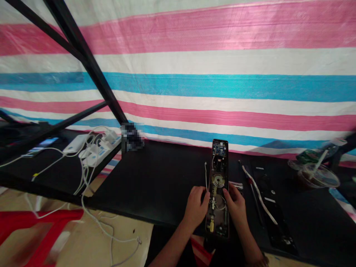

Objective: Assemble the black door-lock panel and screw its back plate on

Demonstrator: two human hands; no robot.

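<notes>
A long black device (pixel 218 185) lies opened on the black table (pixel 155 181), showing a circuit board, wires and brass parts inside. My left hand (pixel 196 204) rests against its left edge with fingers curled and the thumb reaching into the middle. My right hand (pixel 236 203) presses on the right edge, fingers bent over the casing. A thin white wire (pixel 206 174) sticks up just left of the device.
A screwdriver (pixel 251 185) and a black cover panel (pixel 271 207) lie to the right. A plastic cup with a straw (pixel 317 174) stands far right. White chargers and cables (pixel 91 148) and a phone (pixel 41 145) sit on the left table. A red stool (pixel 39 230) is on the floor.
</notes>
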